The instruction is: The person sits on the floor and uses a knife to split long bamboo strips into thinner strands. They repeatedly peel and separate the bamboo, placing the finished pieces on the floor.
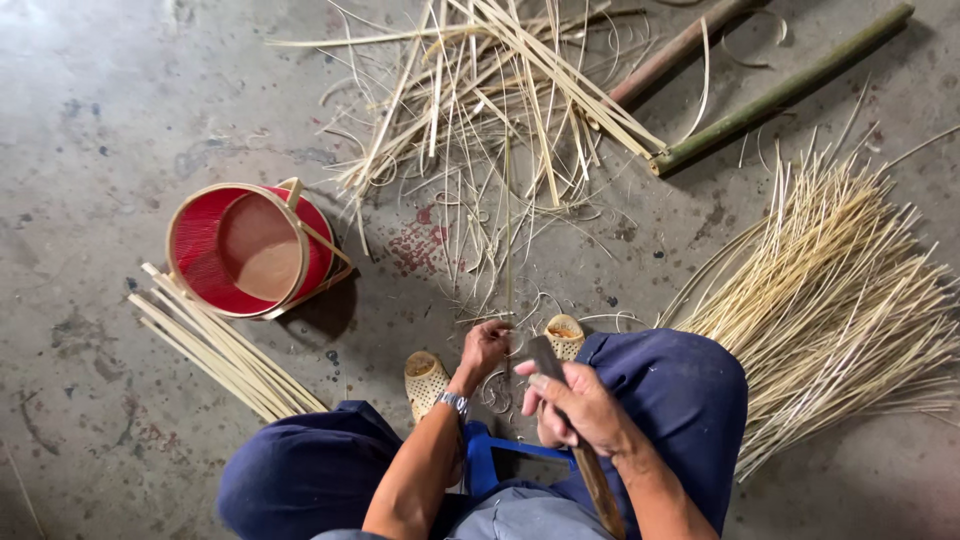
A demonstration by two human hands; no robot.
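The left hand (486, 345) pinched the long thin bamboo strip (508, 230) tight to keep it steady, while the right hand (578, 408) wrapped its fingers around the wooden-handled knife (572, 430).

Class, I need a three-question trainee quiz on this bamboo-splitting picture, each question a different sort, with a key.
1. True or false: the round red basket with a pale bamboo rim lies on the grey concrete floor.
2. The right hand grips: A) a long dark-bladed knife with a wooden handle; B) a spoon; C) a brush.
3. Fill in: the left hand pinches a thin bamboo ___.

Key: 1 true; 2 A; 3 strip.
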